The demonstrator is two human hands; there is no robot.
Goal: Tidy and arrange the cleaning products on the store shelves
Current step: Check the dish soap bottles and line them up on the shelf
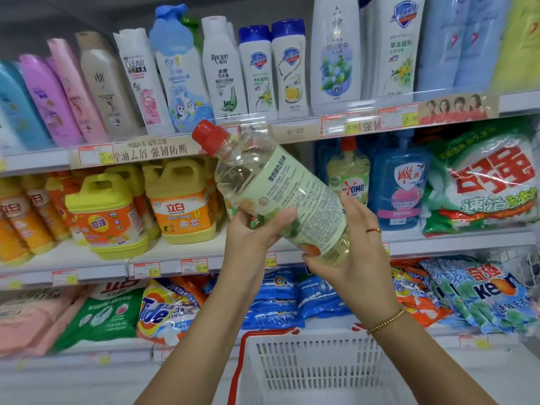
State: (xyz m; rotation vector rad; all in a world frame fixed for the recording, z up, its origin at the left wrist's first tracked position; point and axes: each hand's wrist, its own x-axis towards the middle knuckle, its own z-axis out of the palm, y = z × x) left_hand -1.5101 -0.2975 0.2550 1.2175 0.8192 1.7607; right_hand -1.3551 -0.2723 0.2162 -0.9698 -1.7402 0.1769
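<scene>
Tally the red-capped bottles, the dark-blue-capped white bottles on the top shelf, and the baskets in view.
Red-capped clear plastic bottles: 2 (held bottle, gripped by left hand and right hand; shelf bottle)
Dark-blue-capped white bottles: 2 ()
White slotted plastic basket with red handle: 1
Total: 5

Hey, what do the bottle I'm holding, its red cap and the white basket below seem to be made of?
The bottle: clear glossy plastic, probably; pale yellow liquid shows through, and the wall looks creased near the neck. The red cap: opaque plastic with a smooth sheen, likely. The basket: white moulded plastic, fairly matt, its walls pierced with rows of slots.
</scene>
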